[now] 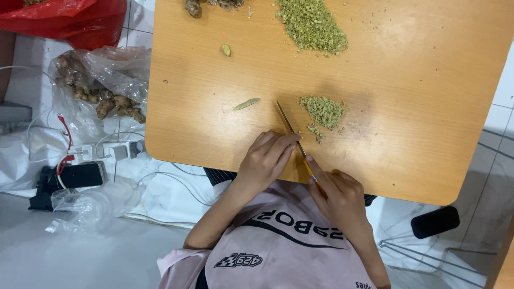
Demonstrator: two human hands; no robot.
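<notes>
Knife work at the near counter [214, 134] edge.
Right hand [340, 195] clenched round yellow-handled knife [293, 134]; thin blade, long axis toward 11 o'clock. Left hand [265, 158] curled, fingertips on blade. Small chopped green pile [323, 111] at 1 o'clock; open wood at 3 o'clock.

Home floor workspace: low wooden table [428, 107], tiles [140, 24].
</notes>
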